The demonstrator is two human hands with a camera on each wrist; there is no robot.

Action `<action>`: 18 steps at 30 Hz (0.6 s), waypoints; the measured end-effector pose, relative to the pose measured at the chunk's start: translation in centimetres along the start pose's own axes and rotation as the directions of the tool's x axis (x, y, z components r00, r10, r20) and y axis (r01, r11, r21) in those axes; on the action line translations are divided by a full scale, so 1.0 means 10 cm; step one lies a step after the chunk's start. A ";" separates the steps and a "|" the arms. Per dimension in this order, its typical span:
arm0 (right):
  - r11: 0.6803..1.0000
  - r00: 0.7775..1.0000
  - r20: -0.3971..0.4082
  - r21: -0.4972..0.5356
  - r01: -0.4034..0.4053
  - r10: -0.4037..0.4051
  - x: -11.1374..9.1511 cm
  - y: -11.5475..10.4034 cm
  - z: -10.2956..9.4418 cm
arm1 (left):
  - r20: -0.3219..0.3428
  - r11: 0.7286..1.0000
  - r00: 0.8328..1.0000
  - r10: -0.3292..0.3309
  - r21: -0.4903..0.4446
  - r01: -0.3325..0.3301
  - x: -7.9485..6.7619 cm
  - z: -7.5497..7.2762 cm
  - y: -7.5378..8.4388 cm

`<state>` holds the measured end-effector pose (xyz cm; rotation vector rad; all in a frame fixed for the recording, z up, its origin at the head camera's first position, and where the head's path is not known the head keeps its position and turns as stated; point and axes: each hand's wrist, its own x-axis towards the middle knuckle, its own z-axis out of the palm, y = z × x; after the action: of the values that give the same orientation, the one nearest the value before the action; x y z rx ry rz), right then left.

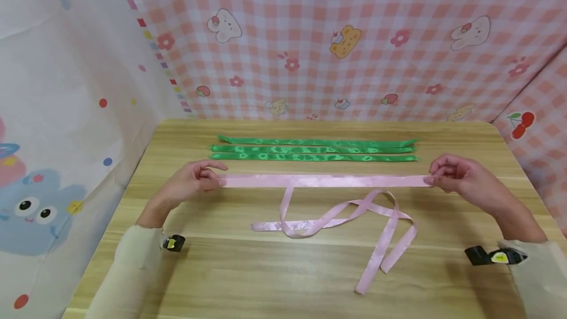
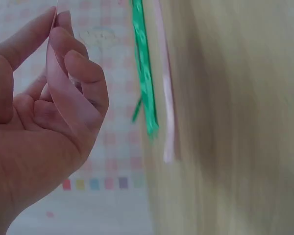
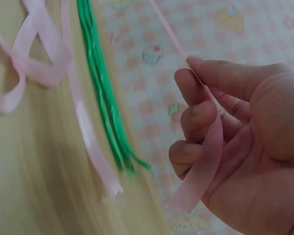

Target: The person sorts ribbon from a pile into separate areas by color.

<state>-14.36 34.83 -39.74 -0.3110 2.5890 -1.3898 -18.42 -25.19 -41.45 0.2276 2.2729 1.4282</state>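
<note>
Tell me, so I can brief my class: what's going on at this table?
A person holds a pink ribbon stretched out above the wooden table, one end pinched in the left hand and the other in the right hand. Below it, a second pink strip lies straight, beside three green ribbons laid side by side. Nearer the person, loose pink loops lie tangled.

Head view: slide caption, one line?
Left hand and right hand hold a pink ribbon straight; three green ribbons lie on the table.
</note>
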 end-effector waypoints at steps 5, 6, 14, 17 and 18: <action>1.000 1.000 -0.006 0.001 -0.013 0.013 -0.03 0.14 -0.06 | -0.023 0.997 1.000 0.004 -0.076 -0.005 -0.05 -0.13 -0.13; 1.000 1.000 -0.003 0.004 -0.015 0.015 -0.03 0.16 -0.07 | -0.034 0.996 0.999 0.000 -0.093 -0.003 -0.06 -0.15 -0.15; 0.998 0.998 -0.031 0.012 -0.062 0.062 -0.05 0.31 -0.12 | -0.075 0.960 0.995 -0.064 -0.275 0.041 -0.08 -0.23 -0.30; 0.996 0.997 -0.035 0.059 -0.061 0.064 -0.09 0.40 -0.13 | -0.049 0.938 0.995 -0.089 -0.339 0.067 -0.10 -0.23 -0.34; 0.995 0.997 -0.033 0.073 -0.065 0.068 -0.11 0.43 -0.13 | -0.052 0.933 0.994 -0.100 -0.351 0.076 -0.10 -0.23 -0.36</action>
<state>-14.07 38.45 -42.55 -0.1894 2.5451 -1.4740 -18.26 -29.08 -43.49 -0.0361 2.0063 1.7812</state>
